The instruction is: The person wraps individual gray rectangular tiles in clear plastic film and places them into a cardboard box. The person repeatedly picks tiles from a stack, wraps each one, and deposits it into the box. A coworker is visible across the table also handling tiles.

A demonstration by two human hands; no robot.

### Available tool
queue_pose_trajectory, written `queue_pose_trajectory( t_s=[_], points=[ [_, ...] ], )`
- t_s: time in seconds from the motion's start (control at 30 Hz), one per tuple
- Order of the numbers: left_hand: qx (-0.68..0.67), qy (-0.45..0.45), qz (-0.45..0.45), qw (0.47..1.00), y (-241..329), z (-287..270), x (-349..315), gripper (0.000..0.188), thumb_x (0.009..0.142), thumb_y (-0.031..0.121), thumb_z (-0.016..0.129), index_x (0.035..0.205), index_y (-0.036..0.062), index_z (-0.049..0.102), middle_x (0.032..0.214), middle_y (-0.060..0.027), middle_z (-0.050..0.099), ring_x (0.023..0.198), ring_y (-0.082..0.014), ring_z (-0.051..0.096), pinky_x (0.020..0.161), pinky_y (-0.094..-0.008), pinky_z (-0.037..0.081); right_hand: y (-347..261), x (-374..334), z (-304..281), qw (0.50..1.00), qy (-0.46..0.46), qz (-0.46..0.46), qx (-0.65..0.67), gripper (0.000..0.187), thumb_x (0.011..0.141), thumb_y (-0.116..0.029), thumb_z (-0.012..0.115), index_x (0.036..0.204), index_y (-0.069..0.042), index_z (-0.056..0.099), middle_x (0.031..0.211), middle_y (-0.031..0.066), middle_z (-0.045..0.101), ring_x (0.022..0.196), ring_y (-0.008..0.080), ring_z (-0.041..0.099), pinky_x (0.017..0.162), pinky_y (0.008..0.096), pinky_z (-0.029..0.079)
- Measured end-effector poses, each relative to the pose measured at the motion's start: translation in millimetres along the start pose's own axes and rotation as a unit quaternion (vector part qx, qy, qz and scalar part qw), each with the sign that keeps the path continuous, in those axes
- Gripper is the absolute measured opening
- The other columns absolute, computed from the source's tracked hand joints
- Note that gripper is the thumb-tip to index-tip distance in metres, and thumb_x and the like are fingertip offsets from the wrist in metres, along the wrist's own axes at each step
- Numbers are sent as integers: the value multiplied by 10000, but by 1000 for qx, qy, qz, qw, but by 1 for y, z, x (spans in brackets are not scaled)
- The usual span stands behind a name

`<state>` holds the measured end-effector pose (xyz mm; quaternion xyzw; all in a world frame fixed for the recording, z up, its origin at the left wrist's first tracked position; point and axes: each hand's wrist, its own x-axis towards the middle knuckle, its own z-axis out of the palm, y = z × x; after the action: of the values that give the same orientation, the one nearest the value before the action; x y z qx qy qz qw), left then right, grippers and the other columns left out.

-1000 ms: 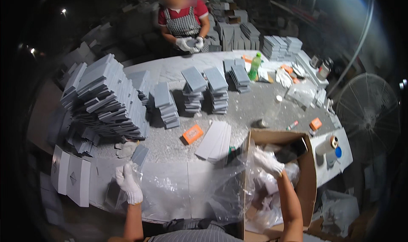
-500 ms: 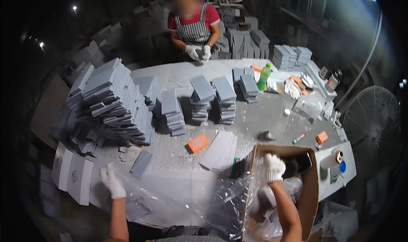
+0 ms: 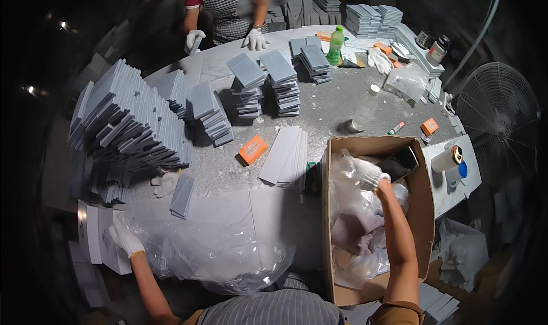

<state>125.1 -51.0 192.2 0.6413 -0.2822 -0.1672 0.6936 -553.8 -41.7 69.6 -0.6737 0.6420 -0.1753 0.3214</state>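
My left hand (image 3: pixel 127 239), in a white knit glove, pinches the left end of a large clear plastic bag (image 3: pixel 222 248). The bag spreads loosely over the table's near edge. My right hand (image 3: pixel 368 175), gloved the same, is inside an open cardboard box (image 3: pixel 431 228). Its fingers point left into crumpled clear plastic and are too blurred to show whether they grip it. Lower in the box lies a greyish-purple cloth-like bundle (image 3: pixel 351 232), partly covered by plastic. A white folded carton (image 3: pixel 108 242) stands beside my left hand.
Tall stacks of grey slabs (image 3: pixel 137 119) fill the left of the table (image 3: pixel 331 111). White strips (image 3: pixel 283 156), an orange box (image 3: pixel 252 150), a clear bottle (image 3: pixel 365 108) and a green bottle (image 3: pixel 335 45) stand farther in. Across, a co-worker's gloved hand (image 3: pixel 195 41) holds a grey piece. A fan (image 3: pixel 501 119) is at right.
The view has tilted downward. The plastic bag, stretched toward the cardboard box before, now lies slack nearer my left hand. My right hand reaches into the box's plastic. The co-worker's hands have parted.
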Motion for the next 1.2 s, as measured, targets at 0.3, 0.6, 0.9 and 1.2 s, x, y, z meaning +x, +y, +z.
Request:
queue_pose_trajectory(
  t_s=[0.3,0.6,0.9,1.2],
  points=[
    [59,-106,31,992,-5,23,-53,198,990,224,557,990,37,624,854,7,548,770,-90,490,692,-251,410,-69,-48,-72,954,298,32,-18,255,917,-212,636,1118,-63,684,1044,149,702,959,294,682,842,345,533],
    [26,-359,-36,932,-27,85,-138,107,974,92,542,949,26,622,876,-31,664,792,-73,577,746,-226,474,-123,-72,-58,956,254,-76,-129,320,834,-159,685,1145,-91,654,1100,129,681,971,319,662,824,381,535],
    [-68,-397,-124,907,-35,144,-144,130,980,96,544,1015,21,645,938,-24,667,840,-68,583,781,-219,465,-194,-167,-55,996,53,-30,61,330,816,-80,733,1137,-51,658,972,141,687,830,299,683,746,360,551],
    [-121,-484,-134,856,-5,206,-165,127,980,98,561,1048,38,651,980,-16,670,880,-59,578,812,-218,455,-259,-237,-5,971,122,34,202,315,848,-58,642,1160,-21,672,1134,137,687,1062,305,627,970,393,445]
  ],
)
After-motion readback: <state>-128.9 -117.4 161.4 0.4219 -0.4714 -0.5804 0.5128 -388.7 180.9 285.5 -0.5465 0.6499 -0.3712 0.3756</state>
